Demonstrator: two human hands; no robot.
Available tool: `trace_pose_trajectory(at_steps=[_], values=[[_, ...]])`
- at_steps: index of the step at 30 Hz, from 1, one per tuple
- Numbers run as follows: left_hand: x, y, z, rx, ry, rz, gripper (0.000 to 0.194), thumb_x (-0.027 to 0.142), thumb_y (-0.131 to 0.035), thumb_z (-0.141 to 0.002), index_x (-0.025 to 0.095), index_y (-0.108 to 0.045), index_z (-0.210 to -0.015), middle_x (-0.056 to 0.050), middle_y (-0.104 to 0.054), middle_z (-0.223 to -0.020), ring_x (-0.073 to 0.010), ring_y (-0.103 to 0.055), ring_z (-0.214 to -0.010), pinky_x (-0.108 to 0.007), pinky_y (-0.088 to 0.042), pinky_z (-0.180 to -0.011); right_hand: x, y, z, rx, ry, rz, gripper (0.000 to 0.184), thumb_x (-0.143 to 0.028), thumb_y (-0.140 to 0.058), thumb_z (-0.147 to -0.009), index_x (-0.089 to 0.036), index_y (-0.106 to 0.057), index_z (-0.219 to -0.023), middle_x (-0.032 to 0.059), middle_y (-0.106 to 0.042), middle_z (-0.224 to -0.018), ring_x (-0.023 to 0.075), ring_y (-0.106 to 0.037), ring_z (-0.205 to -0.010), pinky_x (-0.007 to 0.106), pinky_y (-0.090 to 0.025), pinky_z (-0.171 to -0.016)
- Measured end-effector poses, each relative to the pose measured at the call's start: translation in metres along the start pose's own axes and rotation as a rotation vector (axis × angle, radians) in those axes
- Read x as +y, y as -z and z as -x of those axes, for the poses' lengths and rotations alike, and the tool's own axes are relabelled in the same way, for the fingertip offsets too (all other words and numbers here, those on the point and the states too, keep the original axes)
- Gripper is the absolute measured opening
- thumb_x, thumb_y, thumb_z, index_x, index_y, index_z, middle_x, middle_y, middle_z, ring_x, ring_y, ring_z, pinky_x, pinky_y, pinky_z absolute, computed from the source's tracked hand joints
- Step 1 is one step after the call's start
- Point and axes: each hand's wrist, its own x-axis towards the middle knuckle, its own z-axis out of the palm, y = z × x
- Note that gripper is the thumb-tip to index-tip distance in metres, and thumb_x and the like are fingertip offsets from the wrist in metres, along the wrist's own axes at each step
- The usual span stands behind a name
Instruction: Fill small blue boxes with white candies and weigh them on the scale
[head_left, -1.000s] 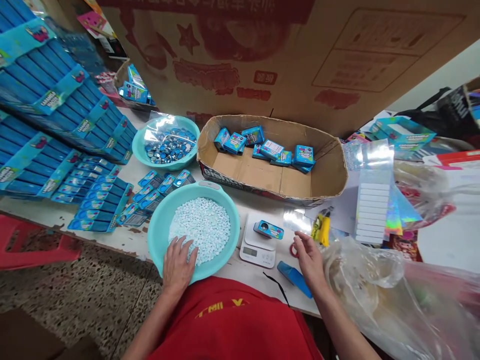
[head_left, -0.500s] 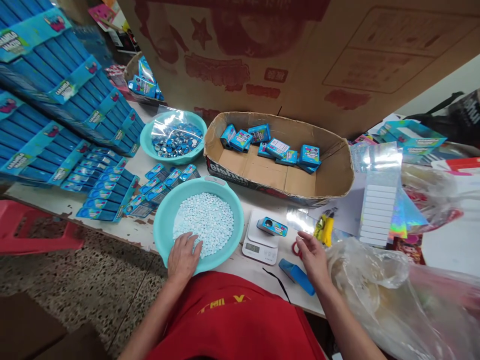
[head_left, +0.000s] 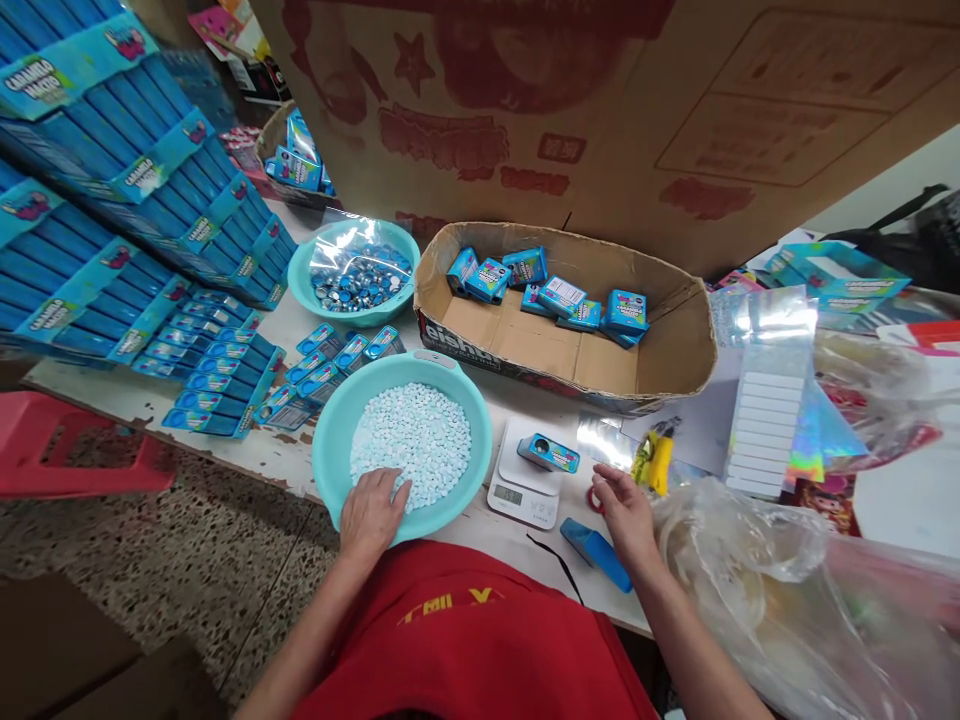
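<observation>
My left hand (head_left: 371, 515) lies in the near side of a teal basin (head_left: 330, 440) of small white tablets (head_left: 416, 440), fingers curled into the pile. My right hand (head_left: 624, 510) hovers over the table edge, fingers loosely bent, holding nothing I can see, right of a small white scale (head_left: 517, 490). A small blue tin (head_left: 549, 453) rests on the scale. A blue object (head_left: 596, 553) and a red ring (head_left: 592, 497) lie by my right hand.
A cardboard tray (head_left: 667, 350) holds several blue boxes (head_left: 559, 290). A second teal bowl (head_left: 307, 275) holds shiny lids. Stacked blue cartons (head_left: 112, 200) fill the left; loose blue tins (head_left: 330, 365) lie beside them. Clear plastic bags (head_left: 765, 580) and holographic sheets (head_left: 772, 410) sit right. A red stool (head_left: 60, 455) stands left.
Both hands stay nearly where they were; the left fingers have shifted slightly in the tablets. The view has drifted a little, moving everything right and down.
</observation>
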Motion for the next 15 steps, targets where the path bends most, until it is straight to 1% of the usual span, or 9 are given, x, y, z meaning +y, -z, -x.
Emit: trace_pose_trajectory(at_steps=[5, 7, 9, 11, 13, 15], values=[[0.001, 0.004, -0.010, -0.170, -0.093, 0.035, 0.031, 0.038, -0.049, -0.085, 0.020, -0.062, -0.108, -0.008, -0.061, -0.108, -0.0250, -0.051, -0.100, -0.036, -0.040, -0.086, -0.002, 0.003, 0.001, 0.024, 0.007, 0.001, 0.046, -0.052, -0.071, -0.058, -0.018, -0.064, -0.087, 0.0034, -0.064, -0.073, 0.0166, -0.055, -0.064, 0.030, -0.047, -0.059], [0.006, 0.004, -0.016, -0.231, -0.096, 0.040, 0.033, 0.039, -0.052, -0.083, 0.019, -0.061, -0.109, -0.010, -0.058, -0.107, -0.0254, -0.050, -0.100, -0.035, -0.040, -0.085, -0.002, 0.004, 0.001, 0.028, 0.011, -0.010, 0.046, -0.053, -0.071, -0.058, -0.018, -0.065, -0.087, 0.0038, -0.064, -0.074, 0.0166, -0.055, -0.064, 0.030, -0.047, -0.059], [0.013, 0.002, -0.022, -0.307, -0.076, 0.058, 0.031, 0.038, -0.054, -0.081, 0.020, -0.062, -0.105, -0.010, -0.056, -0.105, -0.0258, -0.050, -0.100, -0.033, -0.040, -0.080, -0.001, 0.004, 0.000, 0.029, 0.011, -0.019, 0.047, -0.053, -0.071, -0.058, -0.017, -0.064, -0.087, 0.0046, -0.065, -0.076, 0.0166, -0.056, -0.066, 0.030, -0.047, -0.060], [0.021, 0.000, -0.027, -0.402, -0.080, 0.104, 0.023, 0.029, -0.055, -0.080, 0.020, -0.062, -0.099, -0.008, -0.057, -0.101, -0.0238, -0.052, -0.097, -0.031, -0.040, -0.077, 0.000, 0.005, 0.000, 0.030, 0.000, -0.027, 0.048, -0.053, -0.071, -0.057, -0.017, -0.064, -0.088, 0.0053, -0.065, -0.079, 0.0168, -0.056, -0.067, 0.030, -0.047, -0.061], [0.025, -0.002, -0.031, -0.484, -0.099, 0.171, 0.020, 0.017, -0.053, -0.077, 0.019, -0.061, -0.095, -0.006, -0.058, -0.095, -0.0204, -0.054, -0.090, -0.029, -0.039, -0.076, 0.002, 0.005, -0.001, 0.032, -0.013, -0.041, 0.050, -0.053, -0.071, -0.057, -0.016, -0.064, -0.089, 0.0058, -0.065, -0.081, 0.0170, -0.056, -0.068, 0.031, -0.047, -0.062], [0.025, -0.003, -0.033, -0.507, -0.094, 0.261, 0.020, 0.011, -0.052, -0.073, 0.018, -0.062, -0.088, -0.005, -0.060, -0.091, -0.0181, -0.055, -0.085, -0.027, -0.038, -0.075, 0.003, 0.006, -0.001, 0.038, -0.025, -0.058, 0.050, -0.052, -0.072, -0.056, -0.016, -0.065, -0.090, 0.0062, -0.066, -0.083, 0.0171, -0.057, -0.070, 0.031, -0.048, -0.065]])
